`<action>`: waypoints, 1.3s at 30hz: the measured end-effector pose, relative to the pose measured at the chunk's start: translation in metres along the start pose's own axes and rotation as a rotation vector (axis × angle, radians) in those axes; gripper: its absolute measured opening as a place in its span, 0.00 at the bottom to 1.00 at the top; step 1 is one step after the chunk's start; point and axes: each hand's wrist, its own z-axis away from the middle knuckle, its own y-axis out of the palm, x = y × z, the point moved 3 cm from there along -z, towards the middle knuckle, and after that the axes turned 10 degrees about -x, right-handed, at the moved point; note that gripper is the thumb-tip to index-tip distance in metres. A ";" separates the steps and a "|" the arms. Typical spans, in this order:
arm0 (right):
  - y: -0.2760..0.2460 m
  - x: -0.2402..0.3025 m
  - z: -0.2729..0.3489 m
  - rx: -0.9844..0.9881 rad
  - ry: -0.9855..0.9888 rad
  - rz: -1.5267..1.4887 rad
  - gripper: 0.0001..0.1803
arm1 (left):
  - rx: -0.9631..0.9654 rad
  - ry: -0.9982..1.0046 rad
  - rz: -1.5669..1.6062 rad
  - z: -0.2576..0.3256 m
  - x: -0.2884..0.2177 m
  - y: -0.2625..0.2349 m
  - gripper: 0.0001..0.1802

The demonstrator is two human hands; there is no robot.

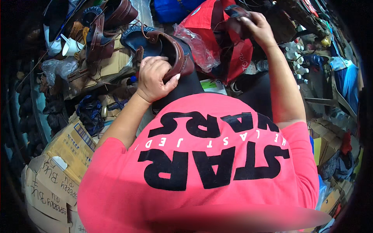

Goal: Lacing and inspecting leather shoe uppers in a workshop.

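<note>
Jutting forward from the left hand [155,79] clamped on its near side, brown shoe [183,60]

Cardboard boxes [50,190] crowd the lower left — at right, cool light on blue cloth [349,87].

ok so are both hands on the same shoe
No, the left hand grips a brown shoe, while the right hand holds a separate dark piece by the red bag.
</note>
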 end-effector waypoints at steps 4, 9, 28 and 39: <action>0.036 0.040 0.014 -0.010 -0.234 0.475 0.23 | -0.113 0.045 -0.141 0.030 -0.001 0.006 0.16; 0.116 0.077 0.104 0.722 -0.051 0.338 0.38 | -0.137 -0.008 -0.173 0.054 -0.001 0.008 0.19; 0.087 -0.182 0.086 -0.328 1.544 -0.621 0.12 | 0.062 -0.180 -0.119 0.078 0.016 0.022 0.23; 0.096 -0.071 0.063 0.767 0.466 0.562 0.23 | 0.111 -0.263 -0.118 0.072 0.014 0.024 0.19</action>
